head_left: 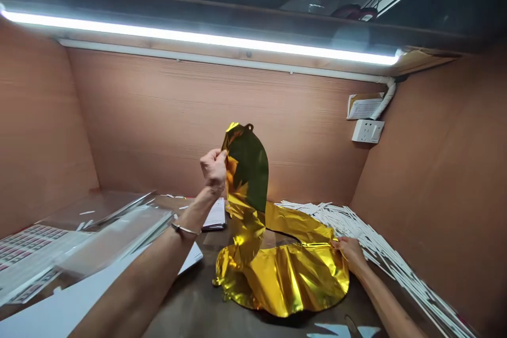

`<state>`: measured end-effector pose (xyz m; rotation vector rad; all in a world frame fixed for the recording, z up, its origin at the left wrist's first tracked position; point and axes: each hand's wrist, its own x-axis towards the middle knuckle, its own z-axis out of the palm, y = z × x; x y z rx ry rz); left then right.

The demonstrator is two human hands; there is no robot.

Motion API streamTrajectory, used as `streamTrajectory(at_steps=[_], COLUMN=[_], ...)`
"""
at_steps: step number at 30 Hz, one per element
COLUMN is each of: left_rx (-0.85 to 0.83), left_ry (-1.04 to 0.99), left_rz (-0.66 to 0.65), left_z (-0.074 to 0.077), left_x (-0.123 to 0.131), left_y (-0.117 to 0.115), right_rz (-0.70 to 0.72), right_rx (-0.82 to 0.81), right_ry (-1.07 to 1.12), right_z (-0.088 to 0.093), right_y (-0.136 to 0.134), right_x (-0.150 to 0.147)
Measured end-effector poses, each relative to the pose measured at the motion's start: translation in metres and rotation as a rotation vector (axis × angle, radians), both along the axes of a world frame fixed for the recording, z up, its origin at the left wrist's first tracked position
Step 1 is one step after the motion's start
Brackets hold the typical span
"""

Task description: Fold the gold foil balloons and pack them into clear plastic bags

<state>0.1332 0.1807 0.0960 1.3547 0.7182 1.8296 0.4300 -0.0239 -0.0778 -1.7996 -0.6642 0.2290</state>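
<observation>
A flat, uninflated gold foil balloon [287, 280] spreads over the middle of the table, and one end rises upright. My left hand [214, 169] pinches the left edge of that raised end, just below a small holed tab at its top. On the right side, my right hand [350, 253] grips the lower, curved part of the foil near its edge. Creases run through the foil between the two hands. The lower part rests on or just over the tabletop; I cannot tell which along its whole edge.
White paper strips [380, 243] lie heaped along the right wall. Clear plastic sleeves [122, 232], printed sheets [34, 243] and white paper [95, 296] cover the left side. A power socket [367, 131] is on the back wall, below a lit tube lamp [198, 38].
</observation>
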Motion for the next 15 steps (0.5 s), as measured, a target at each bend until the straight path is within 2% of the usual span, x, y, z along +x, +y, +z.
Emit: streamTrajectory(at_steps=[2,4,5,7,8,9,11,13,15], left_rx=[0.206,0.366,0.426,0.539,0.587,0.618,0.64,0.618,0.584], left_ry=[0.063,0.193,0.278,0.453,0.528,0.589,0.673,0.689,0.641], left_rz=[0.13,0.182,0.166,0.116,0.095,0.074,0.022,-0.027,-0.074], left_z=[0.024,0.029,0.026,0.01,0.001,-0.007,-0.019,-0.024,-0.022], left_x=[-0.017,-0.024,-0.023,-0.017,-0.012,-0.007,0.002,0.007,0.009], left_y=[-0.007,-0.025,-0.035,-0.055,-0.064,-0.072,-0.087,-0.1,-0.111], right_rz=[-0.031,-0.062,-0.083,-0.114,-0.128,-0.089,0.1,0.346,0.573], right_rx=[-0.034,-0.048,-0.035,0.053,0.152,0.254,0.286,0.134,-0.115], right_ry=[-0.07,-0.137,-0.193,-0.415,-0.656,-0.929,-1.351,-1.642,-1.778], right_z=[0.007,0.025,0.039,0.081,0.107,0.134,0.188,0.232,0.26], right_y=[0.002,0.003,0.002,-0.004,-0.008,-0.013,-0.021,-0.02,-0.01], right_x=[-0.001,-0.006,-0.013,-0.039,-0.058,-0.08,-0.127,-0.165,-0.185])
